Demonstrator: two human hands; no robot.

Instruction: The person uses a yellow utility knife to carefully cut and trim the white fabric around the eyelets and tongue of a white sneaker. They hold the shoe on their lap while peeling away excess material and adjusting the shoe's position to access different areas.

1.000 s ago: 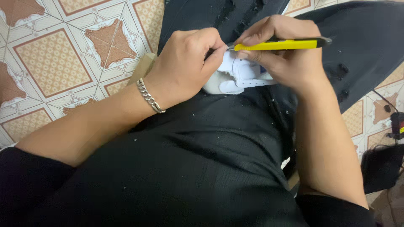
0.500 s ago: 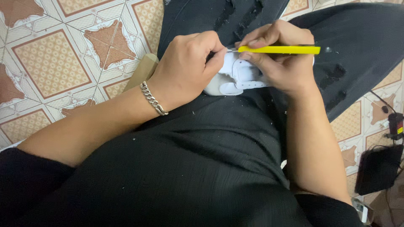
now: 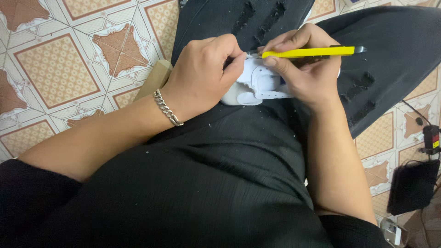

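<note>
Your left hand (image 3: 204,76) sits just above the middle of the frame, fingers curled shut around the left side of a small white moulded piece (image 3: 257,85) that rests on your lap. The thumb presses down on the top of the piece, and the hand hides most of its left half. A silver chain bracelet (image 3: 166,108) circles that wrist.

Your right hand (image 3: 305,73) is right of centre, closed in a pen-like grip on a yellow craft knife (image 3: 308,53). The knife lies almost level across the upper part of the frame, its dark rear end pointing to the upper right and its tip at the left, touching the top of the white piece close to your left thumb. The lower fingers of the right hand wrap under the piece and steady its right side, so both hands touch it at once.

The piece lies against your dark torn jeans (image 3: 390,50), which fill the upper right, while your black shirt (image 3: 220,183) takes up the lower middle, dotted with tiny white flecks. A tan block (image 3: 155,80) pokes out from behind your left wrist. A patterned tiled floor (image 3: 55,64) covers the upper left. At the right edge lie a black pouch (image 3: 411,186) and a cable with a small red-and-black plug (image 3: 431,138).
</note>
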